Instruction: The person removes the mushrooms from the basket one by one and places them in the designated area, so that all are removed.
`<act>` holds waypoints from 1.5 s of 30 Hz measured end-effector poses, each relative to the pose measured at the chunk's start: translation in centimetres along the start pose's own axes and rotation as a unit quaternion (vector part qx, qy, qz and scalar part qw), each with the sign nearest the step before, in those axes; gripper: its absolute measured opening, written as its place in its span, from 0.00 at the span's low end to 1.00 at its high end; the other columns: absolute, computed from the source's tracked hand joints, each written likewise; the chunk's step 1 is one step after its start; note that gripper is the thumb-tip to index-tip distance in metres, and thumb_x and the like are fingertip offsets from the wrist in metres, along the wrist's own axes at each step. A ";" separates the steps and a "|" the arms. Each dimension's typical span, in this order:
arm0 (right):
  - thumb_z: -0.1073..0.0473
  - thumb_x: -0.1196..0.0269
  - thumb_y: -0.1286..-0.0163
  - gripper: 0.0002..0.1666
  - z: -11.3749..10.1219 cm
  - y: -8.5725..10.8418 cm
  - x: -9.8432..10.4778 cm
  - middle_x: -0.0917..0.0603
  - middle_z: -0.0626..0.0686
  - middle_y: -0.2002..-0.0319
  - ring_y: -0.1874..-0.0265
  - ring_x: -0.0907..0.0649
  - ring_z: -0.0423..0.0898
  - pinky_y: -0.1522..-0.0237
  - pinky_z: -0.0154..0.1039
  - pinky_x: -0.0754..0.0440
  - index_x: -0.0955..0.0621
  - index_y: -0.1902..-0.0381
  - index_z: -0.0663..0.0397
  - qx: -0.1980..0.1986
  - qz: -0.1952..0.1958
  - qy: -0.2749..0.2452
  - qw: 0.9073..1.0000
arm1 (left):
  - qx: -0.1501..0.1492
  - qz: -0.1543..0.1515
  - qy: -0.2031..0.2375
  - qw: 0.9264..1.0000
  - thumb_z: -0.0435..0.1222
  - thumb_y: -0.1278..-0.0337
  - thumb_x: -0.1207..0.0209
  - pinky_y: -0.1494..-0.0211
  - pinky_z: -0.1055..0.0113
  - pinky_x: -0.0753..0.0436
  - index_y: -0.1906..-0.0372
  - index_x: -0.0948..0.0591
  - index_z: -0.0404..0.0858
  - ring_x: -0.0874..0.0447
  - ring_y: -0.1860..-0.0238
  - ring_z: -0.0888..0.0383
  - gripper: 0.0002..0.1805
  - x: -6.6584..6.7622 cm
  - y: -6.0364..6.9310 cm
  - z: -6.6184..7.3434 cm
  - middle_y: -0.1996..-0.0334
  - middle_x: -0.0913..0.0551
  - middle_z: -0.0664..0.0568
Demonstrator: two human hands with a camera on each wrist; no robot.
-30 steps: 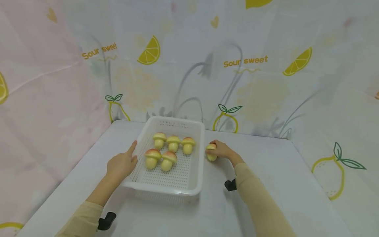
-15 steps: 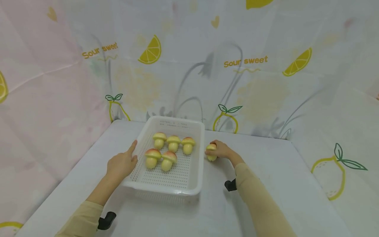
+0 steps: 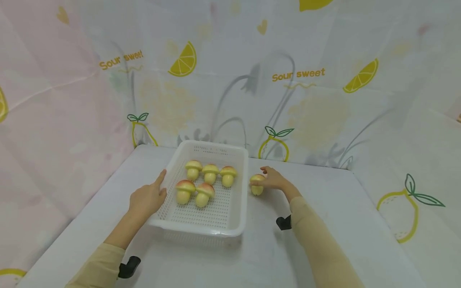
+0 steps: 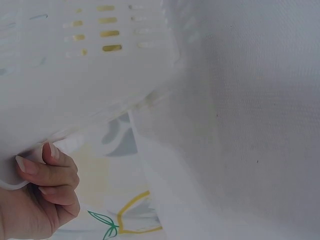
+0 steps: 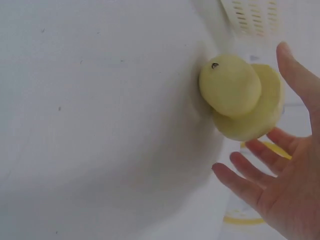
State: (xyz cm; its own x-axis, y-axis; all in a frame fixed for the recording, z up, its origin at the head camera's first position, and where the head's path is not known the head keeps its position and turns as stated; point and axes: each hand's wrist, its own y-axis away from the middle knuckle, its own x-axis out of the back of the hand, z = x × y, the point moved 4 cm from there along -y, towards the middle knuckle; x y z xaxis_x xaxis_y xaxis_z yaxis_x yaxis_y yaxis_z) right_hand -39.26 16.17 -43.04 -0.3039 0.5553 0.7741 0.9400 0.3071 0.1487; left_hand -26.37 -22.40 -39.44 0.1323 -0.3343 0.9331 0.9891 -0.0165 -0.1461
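Observation:
A white perforated plastic basket (image 3: 239, 200) stands on the table with several yellow mushroom-shaped pieces (image 3: 185, 191) in it, their caps tinged red. My left hand (image 3: 145, 202) grips the basket's left rim, its index finger stretched along the edge; the left wrist view shows the other fingers of that hand (image 4: 47, 195) curled beneath the rim. Outside the basket, just right of it, one more mushroom-shaped piece (image 3: 257, 188) lies on the table. My right hand (image 3: 273, 179) is spread around this mushroom-shaped piece (image 5: 232, 87), with a gap showing between fingers and cap in the right wrist view.
The white table (image 3: 317, 224) extends to the right and in front of the basket. A lemon-patterned cloth (image 3: 230, 80) rises behind the table and along its sides. Both sleeves have a black device (image 3: 283, 223) at the wrist.
My right hand's fingers have loosened and spread away from the mushroom-shaped piece, the hand shifting slightly right. That piece stays beside the basket. My left hand keeps its grip.

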 end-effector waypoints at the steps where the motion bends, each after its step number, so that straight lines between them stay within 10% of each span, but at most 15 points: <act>1: 0.41 0.33 0.42 0.53 0.0 0.0 0.2 0.33 0.67 0.35 0.37 0.32 0.62 0.39 0.55 0.33 0.40 0.30 0.66 -0.003 -0.001 -0.001 1.000 | 0.001 -0.002 0.001 1.000 0.38 0.35 0.53 0.83 0.59 0.33 0.27 0.42 0.35 0.35 0.85 0.52 0.32 0.0 0.0 0.0 0.89 0.33 0.48; 18: 0.35 0.37 0.39 0.56 -2.1 1.1 2.4 0.33 0.69 0.36 0.37 0.32 0.64 0.40 0.57 0.33 0.44 0.28 0.67 0.025 0.015 0.012 1.000 | 0.002 -0.003 0.000 1.000 0.38 0.35 0.54 0.83 0.60 0.33 0.27 0.42 0.35 0.35 0.85 0.53 0.32 0.0 -0.1 0.0 0.89 0.34 0.48; 45: 0.54 0.42 0.30 0.13 -12.7 3.4 4.6 0.16 0.55 0.65 0.66 0.17 0.48 0.61 0.41 0.22 0.21 0.58 0.60 0.104 0.105 -0.025 0.989 | -0.015 0.001 0.008 1.000 0.38 0.34 0.53 0.86 0.68 0.39 0.27 0.42 0.33 0.44 0.88 0.59 0.32 -0.1 0.1 0.0 0.91 0.38 0.53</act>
State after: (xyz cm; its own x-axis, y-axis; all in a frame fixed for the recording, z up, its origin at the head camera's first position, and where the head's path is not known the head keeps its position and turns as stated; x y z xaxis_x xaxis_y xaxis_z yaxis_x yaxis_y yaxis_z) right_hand -35.45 9.99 -31.15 -0.1185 0.6593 0.7424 0.9323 0.3313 -0.1454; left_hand -26.26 -22.36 -39.57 0.1329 -0.3487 0.9278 0.9866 -0.0433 -0.1576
